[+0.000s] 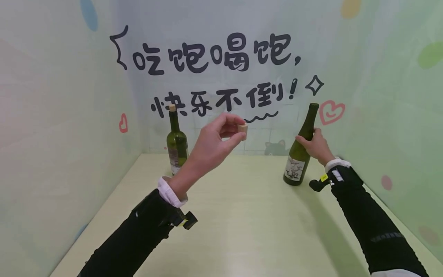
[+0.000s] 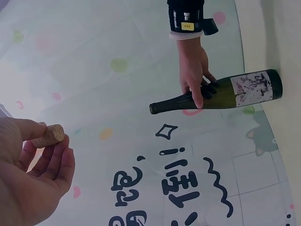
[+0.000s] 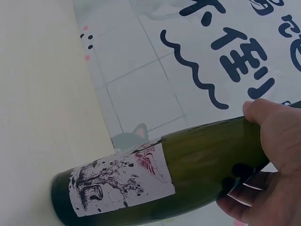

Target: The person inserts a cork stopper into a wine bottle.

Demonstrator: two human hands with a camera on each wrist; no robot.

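Note:
Between thumb and fingers, my left hand [image 1: 216,142] pinches a cork [image 1: 243,130] in the air above the middle of the table. The left wrist view shows the cork [image 2: 51,135] lying sideways across the fingers. My right hand [image 1: 316,146] grips a green wine bottle [image 1: 300,156] round its shoulder. This bottle leans, its neck up and to the right, and its mouth has no stopper in view. In the right wrist view its white label [image 3: 122,181] carries a tree drawing. Whether its base touches the table I cannot tell.
A second green bottle [image 1: 177,140] stands at the back left of the table [image 1: 242,223], a cork [image 1: 172,108] in its mouth, partly hidden by my left arm. Printed walls [image 1: 207,23] with dark lettering enclose the back and both sides.

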